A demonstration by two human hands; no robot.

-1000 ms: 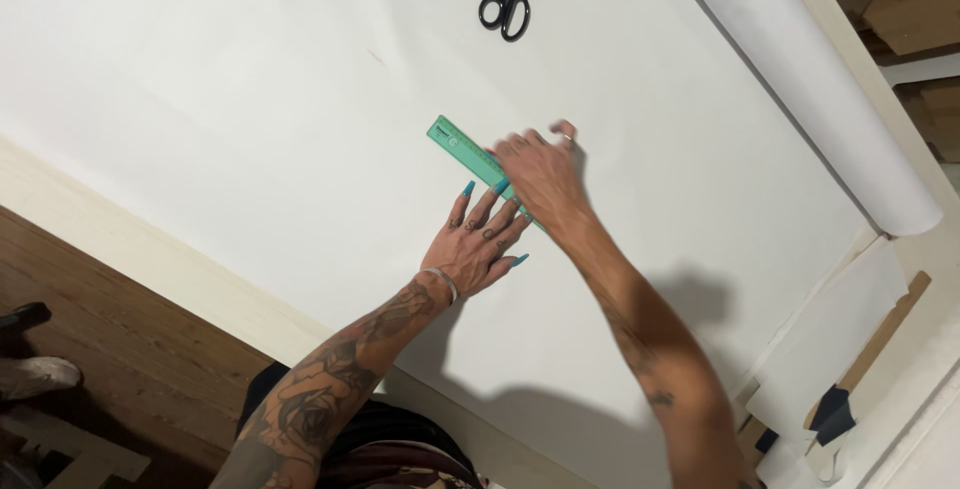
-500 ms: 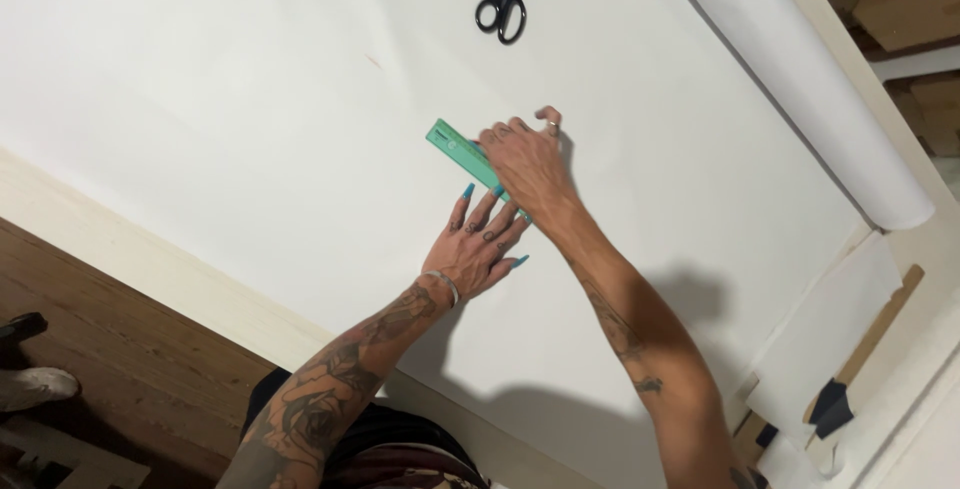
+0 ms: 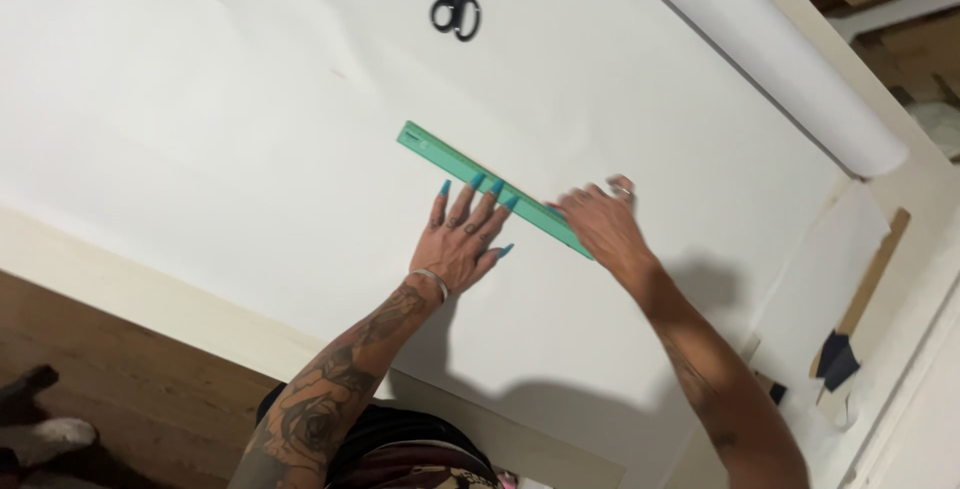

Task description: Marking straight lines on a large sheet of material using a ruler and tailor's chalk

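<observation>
White paper (image 3: pixel 230 99) covers the table, with black scissors (image 3: pixel 456 11) lying near its far edge. On it lies a green ruler (image 3: pixel 455 164); the left hand (image 3: pixel 462 239) presses it with fingers spread flat, while the right hand (image 3: pixel 600 224) rests curled at its near end.

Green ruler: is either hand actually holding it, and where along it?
Left hand pins the green ruler flat on the white paper with fingertips near its middle; right hand covers its near end, grip unclear.
</observation>
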